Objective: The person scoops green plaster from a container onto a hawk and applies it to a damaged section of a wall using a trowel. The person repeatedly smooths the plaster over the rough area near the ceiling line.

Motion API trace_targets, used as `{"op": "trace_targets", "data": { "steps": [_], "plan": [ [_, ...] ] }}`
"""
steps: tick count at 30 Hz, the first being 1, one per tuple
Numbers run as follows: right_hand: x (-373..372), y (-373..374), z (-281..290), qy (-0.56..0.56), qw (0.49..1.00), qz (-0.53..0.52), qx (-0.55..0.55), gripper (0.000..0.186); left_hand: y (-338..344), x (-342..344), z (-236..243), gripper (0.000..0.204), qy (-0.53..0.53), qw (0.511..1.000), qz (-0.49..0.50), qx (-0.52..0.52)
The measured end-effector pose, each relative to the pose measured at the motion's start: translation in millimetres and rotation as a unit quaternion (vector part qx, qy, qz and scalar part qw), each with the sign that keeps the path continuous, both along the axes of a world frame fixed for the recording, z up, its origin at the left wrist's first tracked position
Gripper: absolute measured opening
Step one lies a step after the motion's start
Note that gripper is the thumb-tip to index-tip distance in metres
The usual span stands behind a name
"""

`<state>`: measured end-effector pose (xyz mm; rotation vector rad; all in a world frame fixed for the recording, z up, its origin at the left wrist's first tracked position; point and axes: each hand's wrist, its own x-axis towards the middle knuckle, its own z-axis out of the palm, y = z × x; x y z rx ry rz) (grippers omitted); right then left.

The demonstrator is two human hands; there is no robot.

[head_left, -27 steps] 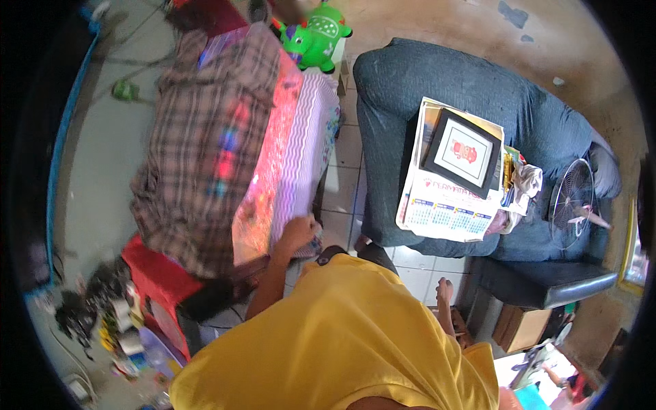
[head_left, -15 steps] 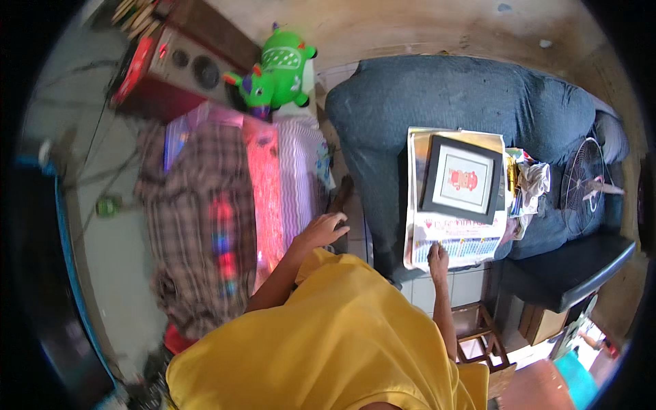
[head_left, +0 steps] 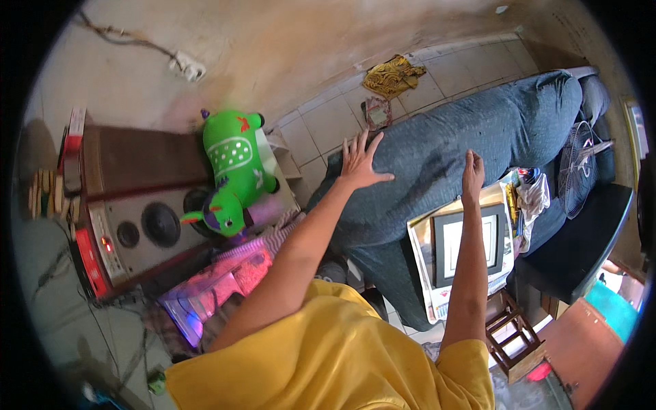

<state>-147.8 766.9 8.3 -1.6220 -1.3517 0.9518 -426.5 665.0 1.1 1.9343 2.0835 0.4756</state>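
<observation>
My left hand (head_left: 362, 164) reaches over the back edge of a dark blue-grey cloth-covered sofa (head_left: 403, 205), fingers spread and nothing in them. Whether it touches the cloth I cannot tell. Farther right, my right hand (head_left: 473, 176) is over the sofa back with its fingers closed; what they hold, if anything, is hidden. Below that hand, a black picture frame (head_left: 439, 256) with a white mat lies on large printed paper sheets (head_left: 421, 236) on the sofa. My right forearm covers part of the frame.
A green inflatable animal toy (head_left: 236, 160) stands beside a large speaker (head_left: 160, 225) at left. Behind the sofa, a yellow cloth (head_left: 394, 76) and a small packet (head_left: 377, 113) lie on the tiles. A fan (head_left: 576, 167) and crumpled white cloth (head_left: 533, 198) are at right.
My left hand has moved forward from beside the bedding to the sofa's back edge and spread. My right hand has left the paper sheets and reached forward. The view has shifted too.
</observation>
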Motion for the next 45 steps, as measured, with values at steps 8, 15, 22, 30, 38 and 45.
{"op": "trace_targets", "data": {
  "steps": [8, 15, 22, 30, 38, 45],
  "plan": [
    [-52, 60, -25, -0.213, 0.975, -0.068, 0.011, 0.062, 21, -15, -21, 0.095, 0.026, 0.997, -0.039, 0.055],
    [-94, 88, -67, -0.2, 0.919, -0.34, 0.016, 0.065, 34, -15, -31, 0.092, 0.049, 0.996, -0.059, 0.056],
    [-72, 70, -124, -0.113, 0.919, -0.36, 0.118, 0.062, 29, -24, -20, 0.081, -0.061, 0.978, -0.153, -0.131],
    [-76, 62, -116, -0.106, 0.911, -0.389, 0.087, 0.07, 60, -65, 8, 0.078, -0.195, 0.879, -0.31, -0.307],
    [-108, 101, 12, -0.042, 0.884, -0.457, -0.086, 0.035, 106, -110, 1, 0.053, -0.35, 0.799, -0.375, -0.314],
    [-257, 211, -51, 0.217, 0.908, -0.352, -0.067, 0.031, 247, -152, -92, 0.014, -0.109, 0.94, -0.21, -0.247]
  ]
}}
